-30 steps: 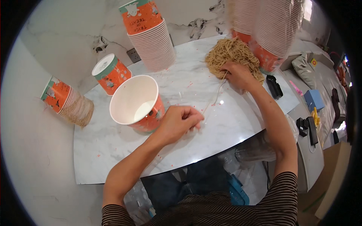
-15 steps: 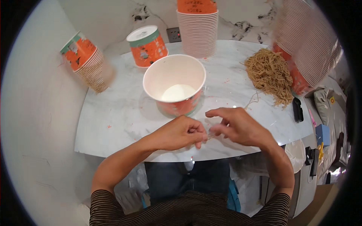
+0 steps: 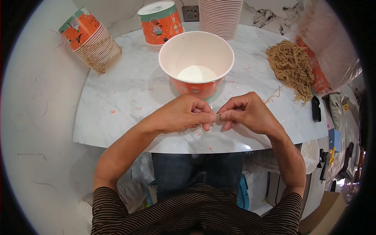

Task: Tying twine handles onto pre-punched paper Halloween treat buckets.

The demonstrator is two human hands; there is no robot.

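My left hand [image 3: 186,113] and my right hand [image 3: 246,113] meet fingertip to fingertip over the near part of the table. Both are closed in a pinch. Between them shows a short bit of thin, pale cord [image 3: 218,114]; most of it is hidden by the fingers. Just beyond my hands stands a large paper bucket [image 3: 196,84], upright, with a white inside and an orange and green outside. Neither hand grips the bucket. Farther right lies a heap of tan cords [image 3: 290,70], with a loose cord [image 3: 274,95] beside it.
An upside-down bucket stack [image 3: 161,29] and a tall white-rimmed stack [image 3: 220,19] stand at the back. Another stack [image 3: 92,39] is at the left, and plastic-wrapped stacks [image 3: 333,58] are at the right. A black object [image 3: 316,109] lies near the table's [image 3: 117,129] right edge.
My right hand's fingers, spread before, have closed into a pinch against the left hand's fingertips. The view has shifted, so the bucket and table appear higher.
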